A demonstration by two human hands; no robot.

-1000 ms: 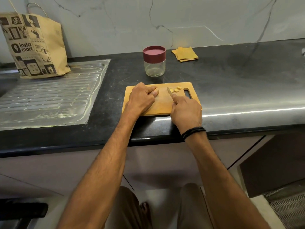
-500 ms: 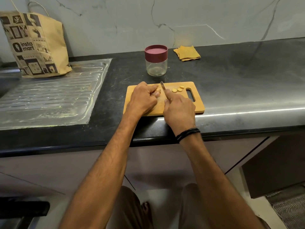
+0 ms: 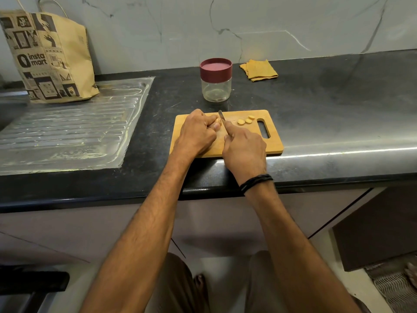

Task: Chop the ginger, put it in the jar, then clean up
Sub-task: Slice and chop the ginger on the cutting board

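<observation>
A wooden cutting board (image 3: 274, 141) lies at the counter's front edge. My left hand (image 3: 196, 132) grips a piece of ginger (image 3: 217, 120) on the board, only its tip showing past my fingers. My right hand (image 3: 244, 147) holds a small knife (image 3: 222, 115), its blade right against the ginger's exposed end. Three cut ginger slices (image 3: 246, 119) lie on the board near its handle slot. Behind the board stands a clear glass jar (image 3: 216, 86) with a maroon lid on.
A folded yellow cloth (image 3: 258, 70) lies by the wall behind the jar. A printed paper bag (image 3: 47, 57) stands on the steel draining board (image 3: 67, 127) to the left. Dark counter (image 3: 338, 105) stretches right of the board.
My right hand has brought the knife leftward from near the cut slices up against the ginger in my left hand. The left hand has stayed in place.
</observation>
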